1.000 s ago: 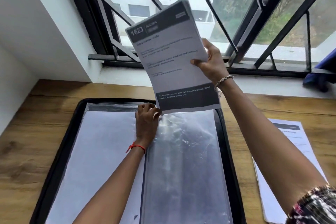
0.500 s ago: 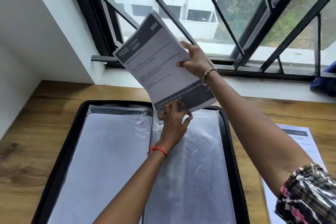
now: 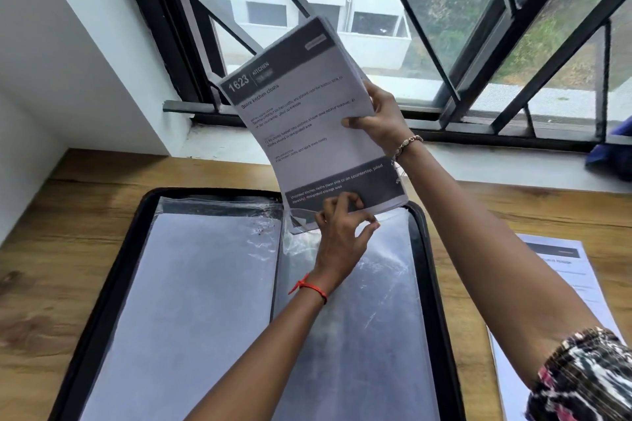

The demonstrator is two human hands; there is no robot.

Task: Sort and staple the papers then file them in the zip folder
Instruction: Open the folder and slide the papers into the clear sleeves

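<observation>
In the head view, a thick sheaf of printed papers [image 3: 307,120] is held upright and tilted above the far end of an open zip folder [image 3: 102,301]. The sheets are white and matte, slightly bowed, with dark grey bands across the top and bottom; "1623 KITCHEN" is printed in the upper band. The stack's right edge is gripped by the right hand [image 3: 379,120], thumb on the printed face and fingers wrapped behind. A beaded bracelet [image 3: 408,143] is worn on that wrist, and a patterned sleeve [image 3: 581,376] is seen at the lower right corner.

The lower edge of the sheaf is met by the left hand [image 3: 338,232], whose fingers are pinched at the mouth of a clear plastic sleeve [image 3: 359,318]; whether the film or the paper is pinched cannot be told. A red thread [image 3: 309,287] is tied round the left wrist.

The folder is laid flat on a wooden table [image 3: 51,267] with visible grain. It is rectangular with rounded corners and a black border. Glossy, crinkled transparent pockets are seen on both halves, with pale sheets showing beneath the left one.

Further printed pages [image 3: 564,270] are laid flat on the table to the right of the folder. Behind, a window with black metal bars [image 3: 461,44] is seen.
</observation>
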